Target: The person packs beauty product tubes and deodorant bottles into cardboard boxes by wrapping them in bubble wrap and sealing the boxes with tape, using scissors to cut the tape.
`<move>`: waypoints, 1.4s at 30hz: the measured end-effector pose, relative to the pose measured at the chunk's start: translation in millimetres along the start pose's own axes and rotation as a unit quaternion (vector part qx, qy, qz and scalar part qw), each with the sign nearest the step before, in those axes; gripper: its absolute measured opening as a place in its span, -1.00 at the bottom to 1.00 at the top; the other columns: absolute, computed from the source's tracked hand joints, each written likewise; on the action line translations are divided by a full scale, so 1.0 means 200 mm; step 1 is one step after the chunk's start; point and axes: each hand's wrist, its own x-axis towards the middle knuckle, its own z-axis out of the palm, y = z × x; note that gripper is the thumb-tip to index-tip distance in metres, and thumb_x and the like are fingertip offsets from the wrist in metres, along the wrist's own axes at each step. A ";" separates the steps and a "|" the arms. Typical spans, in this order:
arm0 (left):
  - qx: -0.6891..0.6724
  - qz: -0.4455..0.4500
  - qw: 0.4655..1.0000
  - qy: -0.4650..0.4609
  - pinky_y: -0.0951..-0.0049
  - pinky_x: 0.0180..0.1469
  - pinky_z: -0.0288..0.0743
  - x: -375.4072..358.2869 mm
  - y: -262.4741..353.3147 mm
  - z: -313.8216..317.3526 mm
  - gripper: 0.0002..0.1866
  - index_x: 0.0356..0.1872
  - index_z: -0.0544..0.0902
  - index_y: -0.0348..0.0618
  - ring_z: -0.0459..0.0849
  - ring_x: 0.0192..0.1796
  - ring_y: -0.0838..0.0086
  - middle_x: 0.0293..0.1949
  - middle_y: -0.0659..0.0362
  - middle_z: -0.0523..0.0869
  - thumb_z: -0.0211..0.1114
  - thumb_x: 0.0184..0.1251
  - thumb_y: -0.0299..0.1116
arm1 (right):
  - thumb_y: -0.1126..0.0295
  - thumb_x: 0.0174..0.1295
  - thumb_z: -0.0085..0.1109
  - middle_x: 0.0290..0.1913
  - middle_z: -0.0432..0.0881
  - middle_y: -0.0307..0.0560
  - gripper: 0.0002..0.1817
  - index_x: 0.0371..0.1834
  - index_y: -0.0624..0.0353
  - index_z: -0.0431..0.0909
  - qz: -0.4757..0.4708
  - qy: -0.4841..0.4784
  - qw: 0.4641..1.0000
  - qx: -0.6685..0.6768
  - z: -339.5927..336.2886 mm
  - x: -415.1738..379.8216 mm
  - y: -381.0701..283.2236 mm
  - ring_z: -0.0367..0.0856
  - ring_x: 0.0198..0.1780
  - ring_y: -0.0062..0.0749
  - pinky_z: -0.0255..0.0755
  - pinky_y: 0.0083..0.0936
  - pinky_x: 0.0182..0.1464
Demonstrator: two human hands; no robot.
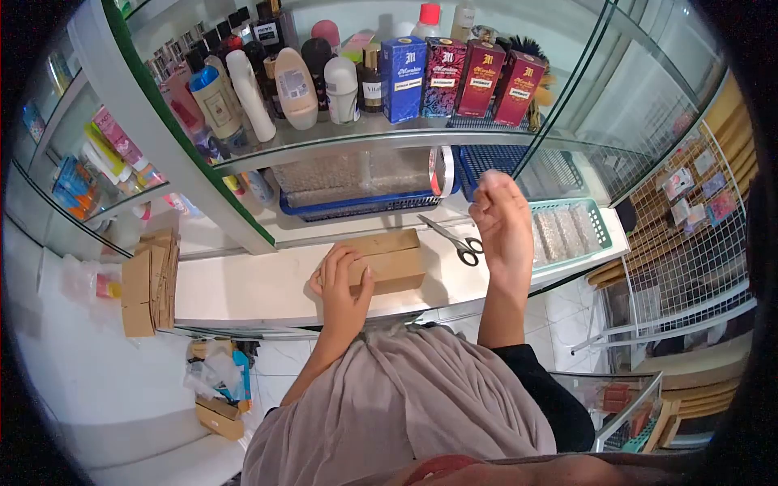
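A closed brown cardboard box (393,263) lies on the white counter. My left hand (342,279) rests on its left end, fingers spread over the top and front side. My right hand (502,219) is raised to the right of the box, above the counter, with its fingers curled and their tips together; something small and whitish shows at the fingertips, too small to make out. Scissors (455,243) with dark handles lie on the counter between the box and my right hand.
A blue basket (356,207) holding bubble wrap stands behind the box, and a mint-green basket (601,227) with wrapped rolls is at the right. Flattened cardboard (139,296) stands at the left. Above is a glass shelf with bottles and perfume boxes (403,81).
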 end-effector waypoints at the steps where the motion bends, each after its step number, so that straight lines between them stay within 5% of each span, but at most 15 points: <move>1: 0.001 0.000 1.000 0.002 0.21 0.28 -0.02 0.00 0.00 0.00 -0.68 0.06 0.54 -0.12 0.38 0.39 0.27 0.18 0.14 0.55 0.25 0.29 -0.36 | 0.41 0.30 0.28 -0.25 0.64 -0.30 -0.84 -0.13 0.21 0.63 -0.006 -0.043 0.996 -0.072 0.01 -0.02 -0.01 0.50 -0.29 -0.69 0.32 -0.71 -0.27; 4: -0.013 -0.008 1.000 -0.006 0.14 0.35 -0.10 0.00 -0.01 0.01 -0.63 0.10 0.53 -0.14 0.35 0.42 0.23 0.18 0.15 0.55 0.28 0.28 -0.35 | 0.40 0.25 0.33 -0.29 0.67 -0.30 -0.89 -0.25 0.19 0.66 -0.017 -0.159 0.959 -0.234 0.06 -0.04 -0.01 0.56 -0.26 -0.65 0.35 -0.69 -0.21; 7: 0.017 0.010 1.000 0.001 0.08 0.36 -0.14 -0.01 0.01 0.01 -0.64 0.11 0.54 -0.13 0.30 0.46 0.24 0.22 0.18 0.54 0.27 0.30 -0.35 | 0.45 0.21 0.35 -0.33 0.63 -0.33 -0.91 -0.30 0.20 0.65 0.020 -0.296 0.849 -0.437 0.10 -0.01 -0.01 0.50 -0.30 -0.70 0.30 -0.68 -0.29; 18: 0.103 0.036 0.991 -0.072 -0.01 0.35 -0.19 -0.09 0.02 0.00 -0.47 0.37 0.42 -0.14 0.20 0.52 0.29 0.42 0.17 0.40 0.14 0.41 -0.25 | 0.25 -0.02 0.39 -0.39 0.70 -0.05 -0.78 -0.39 0.13 0.66 -0.033 -0.443 0.622 -0.645 0.17 0.14 0.19 0.69 -0.27 -0.08 0.51 -0.26 -0.25; 21: 0.107 0.044 0.990 -0.086 -0.01 0.34 -0.18 -0.08 0.02 -0.03 -0.44 0.41 0.38 -0.12 0.18 0.53 0.30 0.44 0.17 0.37 0.14 0.41 -0.23 | 0.23 -0.05 0.42 -0.42 0.69 -0.09 -0.76 -0.43 0.14 0.64 -0.012 -0.480 0.579 -0.659 0.20 0.18 0.24 0.69 -0.29 -0.17 0.47 -0.30 -0.28; 42: 0.093 0.041 0.991 -0.090 0.01 0.33 -0.16 -0.08 -0.02 -0.02 -0.44 0.37 0.41 -0.10 0.21 0.51 0.30 0.40 0.20 0.41 0.17 0.36 -0.22 | 0.12 -0.12 0.46 -0.44 0.69 -0.10 -0.68 -0.43 0.10 0.68 0.058 -0.581 0.536 -0.610 0.27 0.27 0.29 0.69 -0.32 -0.16 0.47 -0.31 -0.30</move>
